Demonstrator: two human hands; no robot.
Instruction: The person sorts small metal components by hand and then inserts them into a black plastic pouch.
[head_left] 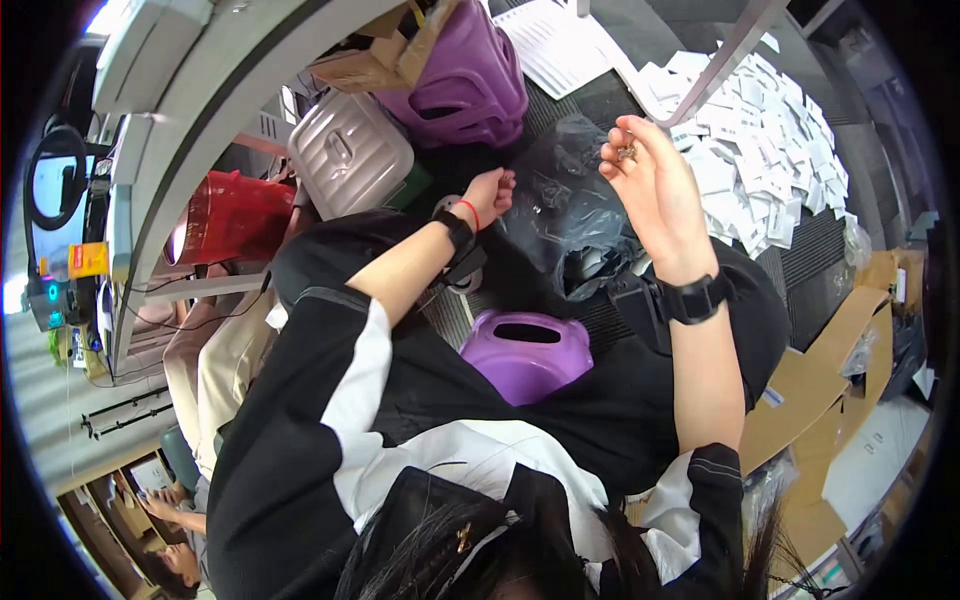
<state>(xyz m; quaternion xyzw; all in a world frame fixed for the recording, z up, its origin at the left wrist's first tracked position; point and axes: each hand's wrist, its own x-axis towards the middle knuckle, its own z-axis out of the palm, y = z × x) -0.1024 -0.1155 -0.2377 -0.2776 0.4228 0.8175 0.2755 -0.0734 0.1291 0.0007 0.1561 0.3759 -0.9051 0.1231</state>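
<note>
My right hand (655, 190) is raised palm-up, to the right of a black plastic bag (570, 200). Its fingers curl over small brownish-gold pieces (627, 153), too small to name. On the other side of the bag, my left hand (488, 197) is closed, its fingers curled in; whatever it may hold is hidden. The bag lies crumpled on the floor, with something pale showing in its opening. Between my legs sits a purple plastic piece (530, 365) with an oval slot.
White paper packets (750, 150) lie heaped at the far right beside a table leg (725, 65). A purple stool-like piece (465, 85), a grey lidded bin (350, 155) and a red bag (230, 218) stand left. Flattened cardboard (820, 390) is right. Another person (185, 540) sits lower left.
</note>
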